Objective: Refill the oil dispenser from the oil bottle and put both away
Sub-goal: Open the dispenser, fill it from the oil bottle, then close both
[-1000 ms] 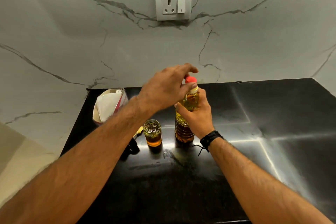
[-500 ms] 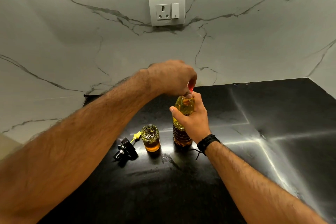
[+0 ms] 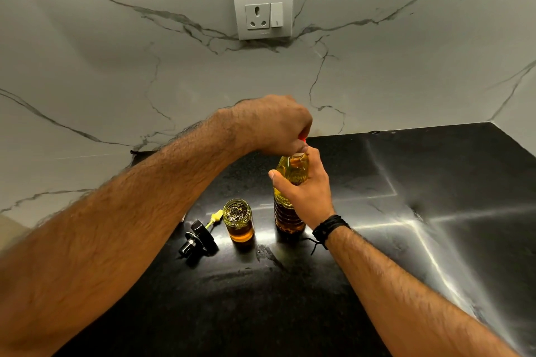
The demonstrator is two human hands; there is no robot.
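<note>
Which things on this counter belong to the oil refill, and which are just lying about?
Part of the job:
- oil bottle, gripped by the right hand
- red cap, gripped by the left hand
- open oil dispenser
- black dispenser lid with yellow spout

Lying about:
- wall socket
- black counter

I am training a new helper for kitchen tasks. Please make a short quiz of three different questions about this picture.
1. True or false: the oil dispenser has its black lid on.
2. Which hand holds the oil bottle by its body? A) left hand B) right hand
3. Fill in: the left hand grips the bottle's red ____.

Key:
1. False; the lid lies on the black counter, left of the dispenser.
2. B, the right hand.
3. cap.
</note>
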